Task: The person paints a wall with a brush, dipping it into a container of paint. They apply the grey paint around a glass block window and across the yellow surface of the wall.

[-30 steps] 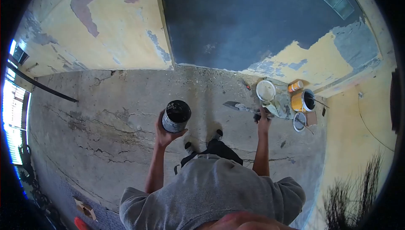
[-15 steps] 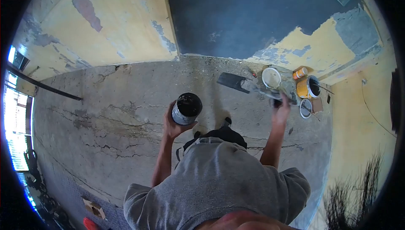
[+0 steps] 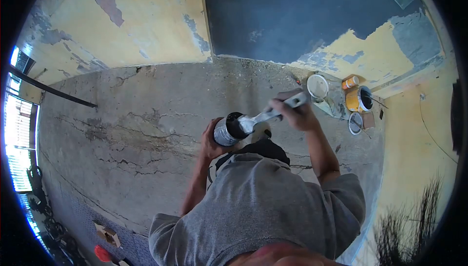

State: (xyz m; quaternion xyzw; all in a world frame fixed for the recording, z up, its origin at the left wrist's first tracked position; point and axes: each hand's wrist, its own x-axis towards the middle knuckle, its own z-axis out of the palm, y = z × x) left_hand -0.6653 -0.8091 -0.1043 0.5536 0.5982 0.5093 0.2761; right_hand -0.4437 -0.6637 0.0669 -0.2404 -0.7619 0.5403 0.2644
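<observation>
My left hand [image 3: 210, 143] grips a small paint can [image 3: 228, 129] with dark paint inside, held in front of my chest. In my right hand [image 3: 294, 115] is a wide paintbrush [image 3: 267, 116] with a pale, paint-smeared handle. Its bristle end dips into the open top of the can. I am in a grey sweatshirt, standing on a cracked concrete floor [image 3: 146, 119] and facing a wall [image 3: 273, 12] partly coated dark blue-grey over old yellow.
By the wall at the right stand a white bucket [image 3: 318, 86], an orange paint can [image 3: 359, 99], a small orange tin [image 3: 350, 82] and a round lid [image 3: 356, 123]. A dark bar [image 3: 48, 90] crosses at far left. Cardboard scraps [image 3: 109, 235] lie behind me.
My right hand lifted the brush from the floor by the cans and swung it left, bringing its bristles into the can. The left hand with the can shifted slightly right and lower.
</observation>
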